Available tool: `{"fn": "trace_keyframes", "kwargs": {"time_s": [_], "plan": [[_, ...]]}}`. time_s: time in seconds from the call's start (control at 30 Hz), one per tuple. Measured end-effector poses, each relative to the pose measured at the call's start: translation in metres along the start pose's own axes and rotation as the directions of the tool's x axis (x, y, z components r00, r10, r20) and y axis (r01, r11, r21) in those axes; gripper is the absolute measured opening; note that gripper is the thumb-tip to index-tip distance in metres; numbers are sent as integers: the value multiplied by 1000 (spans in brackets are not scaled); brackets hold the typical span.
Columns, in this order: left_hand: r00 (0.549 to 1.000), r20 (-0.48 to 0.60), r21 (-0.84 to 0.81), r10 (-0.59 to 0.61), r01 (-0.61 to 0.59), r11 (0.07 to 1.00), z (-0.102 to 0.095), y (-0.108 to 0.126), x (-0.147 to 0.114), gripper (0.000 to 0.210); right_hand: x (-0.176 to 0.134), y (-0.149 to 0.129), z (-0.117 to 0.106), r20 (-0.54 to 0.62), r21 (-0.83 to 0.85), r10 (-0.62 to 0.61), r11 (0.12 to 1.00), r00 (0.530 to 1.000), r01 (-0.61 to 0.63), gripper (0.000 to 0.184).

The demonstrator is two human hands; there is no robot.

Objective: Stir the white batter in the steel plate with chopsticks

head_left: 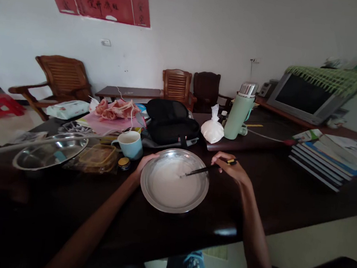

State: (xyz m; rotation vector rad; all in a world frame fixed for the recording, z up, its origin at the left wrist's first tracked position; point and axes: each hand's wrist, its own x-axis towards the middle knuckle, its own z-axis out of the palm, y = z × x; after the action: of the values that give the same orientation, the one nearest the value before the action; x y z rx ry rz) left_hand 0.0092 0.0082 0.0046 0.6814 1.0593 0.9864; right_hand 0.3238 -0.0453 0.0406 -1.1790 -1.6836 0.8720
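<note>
A round metal basin (147, 196) sits on the dark table in front of me, holding a white powder or paste (170, 187) whose texture I cannot make out. At the basin's left rim, my left hand (144, 163) is closed on the edge, its fingers partly hidden. My right hand (230, 166) grips dark chopsticks (202, 170) from the right side. Their tips reach down into the white contents near the middle. Behind the basin stands a knotted clear bag of white powder (212, 129). A light blue mug (131, 145) is close to my left hand.
Left of the mug are a small gold-lidded jar (124, 163), a plastic food box (97, 158) and a larger steel bowl (34, 156). A black bag (171, 124) and a green thermos (239, 115) stand behind. Stacked books (333, 162) lie at the right.
</note>
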Motion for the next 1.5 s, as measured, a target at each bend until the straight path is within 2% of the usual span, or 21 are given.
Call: {"fn": "trace_keyframes", "kwargs": {"time_s": [0.1,0.17,0.23,0.33,0.4,0.43,0.5,0.6,0.67,0.77,0.8,0.83,0.9,0.97,1.1,1.2,1.27,1.37,1.43,1.5], "plan": [[1000,1,-2,14,-14,1000,-1,-1,2,6,-4,-6,9,209,74,3,997,978,-18,24],[999,38,-7,16,-16,1000,-2,-2,3,8,-3,-8,20,218,82,-14,997,976,-4,24],[997,65,-13,29,-28,1000,-3,-3,2,9,0,-5,25,114,63,-32,998,993,24,24],[995,90,-30,34,-31,999,0,-2,-1,11,5,2,19,-91,42,-28,999,995,32,27],[995,96,-38,22,-18,999,1,-1,-3,11,5,3,12,-136,25,-14,1000,991,18,28],[996,91,-36,14,-11,999,1,-1,-3,11,3,1,10,-108,17,-11,1000,994,13,28],[998,65,-28,15,-13,1000,0,-2,-2,12,0,-4,10,31,19,-8,1000,999,7,28],[998,57,-18,39,-38,999,-2,-3,1,7,-3,-12,17,227,57,-6,998,974,-7,30],[996,65,-13,61,-61,998,-3,-3,1,6,-3,-13,18,208,53,-29,998,978,18,30],[997,60,0,53,-53,999,-1,-1,-4,11,-3,-11,7,49,-11,-54,998,997,55,31],[998,52,5,31,-31,1000,0,0,-6,14,-4,-10,1,31,-29,-48,998,998,49,32],[999,44,8,3,-4,1000,2,1,-8,16,-5,-10,-3,44,-35,-37,999,998,38,33],[999,32,5,-45,44,999,5,3,-12,18,-7,-11,-4,154,-11,-20,1000,988,22,33],[998,30,-8,-55,56,998,6,4,-14,16,-7,-12,5,218,32,-37,999,975,30,33],[998,54,5,-40,39,999,7,3,-15,13,-2,-11,30,103,32,-95,995,990,92,27],[997,76,-7,-12,13,1000,6,1,-15,16,-2,-6,19,79,-52,-79,995,994,84,26],[996,89,-33,11,-9,999,6,1,-15,17,-6,-2,1,133,-98,-57,993,989,71,25],[995,98,-35,9,-5,999,9,4,-19,13,-13,0,-16,290,-45,-49,997,956,65,26],[995,96,-34,15,-12,999,12,6,-22,10,-14,-3,-11,367,-1,-52,998,929,57,27],[994,103,-50,47,-42,998,13,6,-23,11,-12,-5,2,374,5,-45,999,926,46,28]]}}
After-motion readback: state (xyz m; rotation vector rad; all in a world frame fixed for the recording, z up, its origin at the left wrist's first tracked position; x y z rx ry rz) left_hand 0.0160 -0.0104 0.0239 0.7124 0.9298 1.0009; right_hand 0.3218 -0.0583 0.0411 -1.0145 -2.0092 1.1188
